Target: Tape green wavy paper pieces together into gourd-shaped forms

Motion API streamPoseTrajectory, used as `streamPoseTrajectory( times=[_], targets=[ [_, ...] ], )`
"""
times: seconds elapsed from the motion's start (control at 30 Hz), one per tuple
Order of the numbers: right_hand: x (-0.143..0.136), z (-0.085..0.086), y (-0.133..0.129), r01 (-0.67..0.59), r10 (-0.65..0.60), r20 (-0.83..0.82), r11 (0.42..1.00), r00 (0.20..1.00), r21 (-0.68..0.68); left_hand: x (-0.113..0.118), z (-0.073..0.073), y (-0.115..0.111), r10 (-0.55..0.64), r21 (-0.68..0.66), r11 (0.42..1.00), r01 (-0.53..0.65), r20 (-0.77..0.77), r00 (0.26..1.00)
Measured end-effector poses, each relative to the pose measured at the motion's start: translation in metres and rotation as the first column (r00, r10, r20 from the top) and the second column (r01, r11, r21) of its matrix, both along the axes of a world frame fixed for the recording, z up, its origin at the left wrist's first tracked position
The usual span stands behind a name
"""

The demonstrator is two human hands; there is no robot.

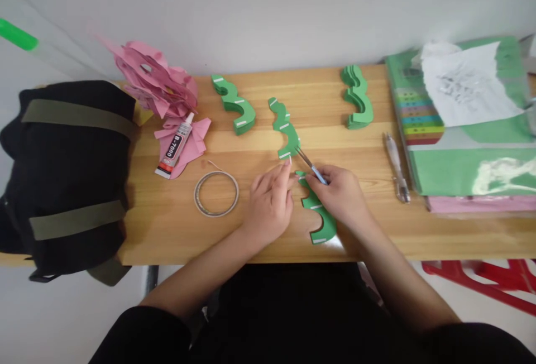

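Tweezers with a blue handle are gripped in my right hand. Their tips touch or hover over the lower right edge of a wavy green paper piece with white strips across it. My left hand is closed, fingers together. Its fingertips reach the bottom end of that piece, near a small white bit; whether they pinch it I cannot tell. Between and partly under my hands lies a second wavy green piece, also with white strips. A roll of narrow tape lies left of my left hand, its end lifted.
Farther back sit two stacks of green wavy cutouts, a left stack and a right stack. Pink paper shapes and a B-7000 glue tube lie left, beside a black bag. A pen and green packets are right.
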State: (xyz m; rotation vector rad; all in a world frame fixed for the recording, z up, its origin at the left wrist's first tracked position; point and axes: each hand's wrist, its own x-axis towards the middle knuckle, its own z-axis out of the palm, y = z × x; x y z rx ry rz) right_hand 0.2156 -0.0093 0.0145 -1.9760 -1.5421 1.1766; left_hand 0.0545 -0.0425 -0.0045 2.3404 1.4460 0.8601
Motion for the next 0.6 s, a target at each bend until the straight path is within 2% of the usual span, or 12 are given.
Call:
streamPoseTrajectory(
  times=[0.23,0.4,0.5,0.6],
  targets=[
    [-0.001,-0.001,-0.003,-0.007,0.003,0.06,0.998,0.998,0.07,0.001,-0.002,-0.003,-0.043,0.053,0.997,0.048,-0.101,0.994],
    [-0.005,0.006,0.003,-0.053,0.04,0.23,0.997,0.972,0.052,0.005,-0.002,-0.005,-0.014,0.154,0.987,0.043,-0.188,0.982],
    [0.0,0.013,0.012,-0.049,0.04,0.33,0.999,0.943,0.017,0.005,-0.001,-0.005,-0.019,0.168,0.984,0.052,-0.192,0.981],
    [0.016,0.016,0.016,-0.014,0.011,0.319,1.0,0.948,0.009,0.004,0.001,-0.004,-0.035,0.112,0.992,0.051,-0.139,0.99]
  ],
)
